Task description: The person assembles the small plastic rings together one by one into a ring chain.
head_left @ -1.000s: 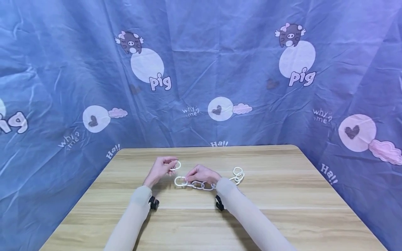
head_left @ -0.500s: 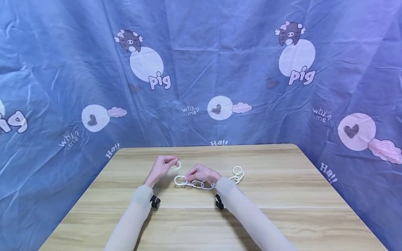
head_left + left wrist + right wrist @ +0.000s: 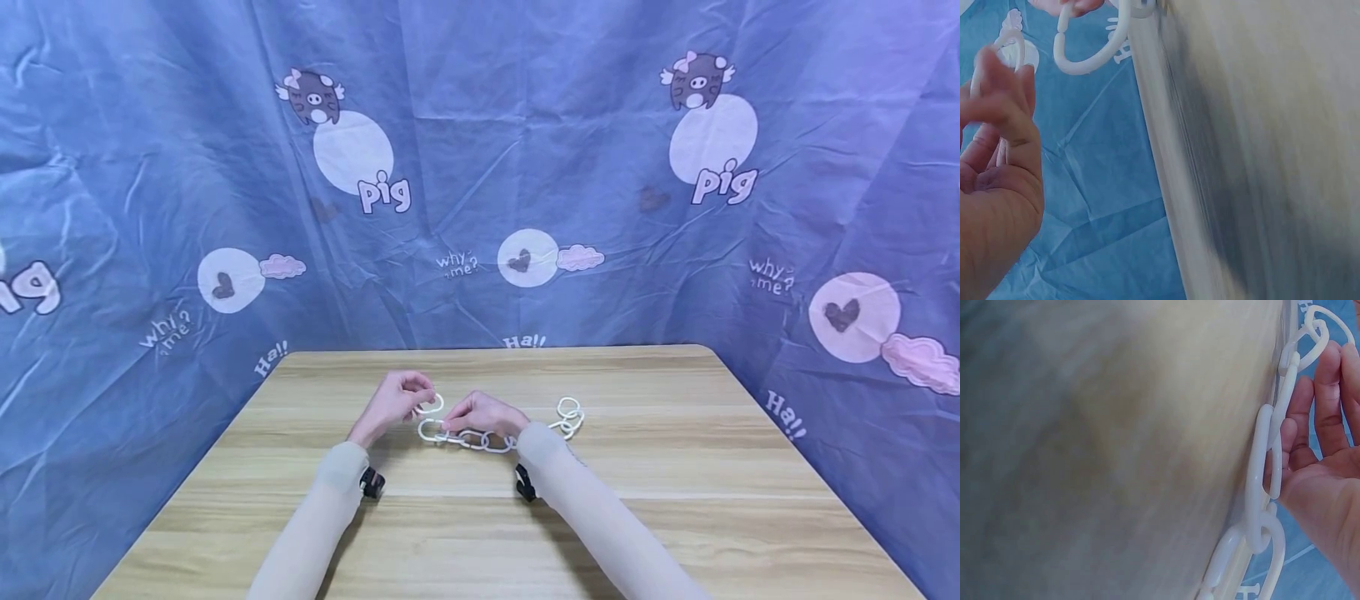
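Observation:
My left hand point(image 3: 396, 403) pinches a loose white plastic chain link point(image 3: 439, 406) by its left side, just above the table. In the left wrist view this link point(image 3: 1021, 50) pokes up past the fingers, which partly cover it. A white plastic chain point(image 3: 495, 448) of several oval links stretches to the right. Near its left end, my right hand point(image 3: 483, 414) pinches it between thumb and fingertips, raising the end link point(image 3: 424, 431). The left wrist view shows a small split in that end link point(image 3: 1088, 64). The loose link stands behind it, close by.
The chain's far part point(image 3: 570, 417) curls on the wooden table point(image 3: 637, 492) beyond my right forearm. A blue printed curtain point(image 3: 465, 167) surrounds the table's back and sides. Each wrist wears a small black camera.
The left hand has moved slightly right and turned the loose link, which now lies nearer the chain's end link. My right hand and the chain have stayed nearly still.

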The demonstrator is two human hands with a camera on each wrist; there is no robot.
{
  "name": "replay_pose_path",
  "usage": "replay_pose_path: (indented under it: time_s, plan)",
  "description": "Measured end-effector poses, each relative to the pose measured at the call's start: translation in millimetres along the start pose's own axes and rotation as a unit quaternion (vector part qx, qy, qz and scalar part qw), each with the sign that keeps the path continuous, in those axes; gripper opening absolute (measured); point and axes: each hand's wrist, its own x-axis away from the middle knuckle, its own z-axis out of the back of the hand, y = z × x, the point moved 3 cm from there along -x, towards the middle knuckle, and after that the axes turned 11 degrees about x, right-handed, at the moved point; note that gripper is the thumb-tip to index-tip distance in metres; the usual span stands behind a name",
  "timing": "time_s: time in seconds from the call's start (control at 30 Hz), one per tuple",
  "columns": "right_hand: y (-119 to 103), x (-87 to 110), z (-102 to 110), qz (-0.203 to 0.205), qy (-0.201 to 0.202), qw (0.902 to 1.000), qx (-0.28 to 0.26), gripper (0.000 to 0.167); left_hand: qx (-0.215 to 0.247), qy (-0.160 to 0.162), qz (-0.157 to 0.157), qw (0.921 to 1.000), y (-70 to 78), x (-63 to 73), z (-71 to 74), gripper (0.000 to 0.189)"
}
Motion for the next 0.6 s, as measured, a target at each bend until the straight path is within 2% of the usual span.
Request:
replay_pose_path:
  time_s: [0.27, 0.43, 0.6]
  plan:
    - [2.6, -0.9, -1.7, 0.007, -0.001, 0.9999, 0.012, 0.017, -0.024, 0.012, -0.034, 0.999, -3.8, 0.0, 2.8, 0.019]
    - [4.2, -1.7, -2.6, 0.01, -0.003, 0.9998, 0.016, 0.017, -0.012, 0.004, -0.03, 0.9995, -5.0, 0.3, 4.4, 0.022]
    - [3.2, -3.3, -1.3, 0.006, 0.003, 0.9998, 0.019, 0.016, 0.0, -0.032, -0.01, 0.9994, -6.6, 0.1, 5.4, 0.033]
